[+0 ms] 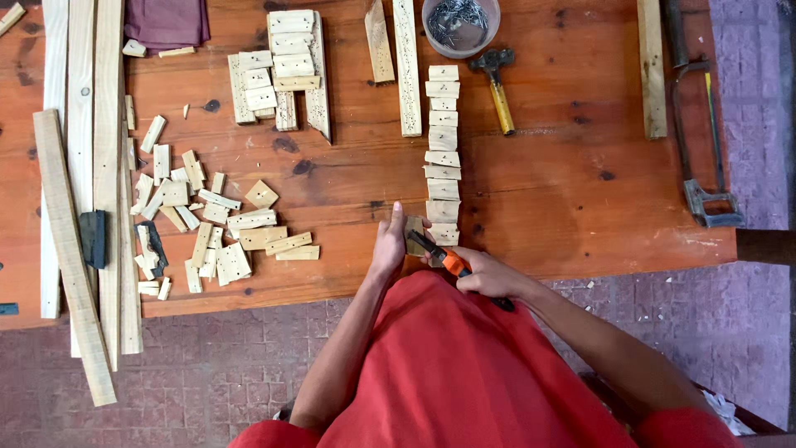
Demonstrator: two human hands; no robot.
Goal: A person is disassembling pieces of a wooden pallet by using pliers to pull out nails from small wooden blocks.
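My left hand [388,243] grips a small flat wooden block [414,236] at the near edge of the orange wooden table [564,191]. My right hand [489,275] holds an orange-and-black handled knife [448,260], its dark blade resting across the block. A straight row of similar small drilled wooden blocks [442,141] runs away from the held block toward the far side of the table.
A heap of loose wood offcuts [203,216] lies to the left, beside long wooden slats [91,191]. Stacked drilled blocks [278,66], a hammer [496,83], a tub of nails [460,23] and a hacksaw [696,124] sit farther back and right.
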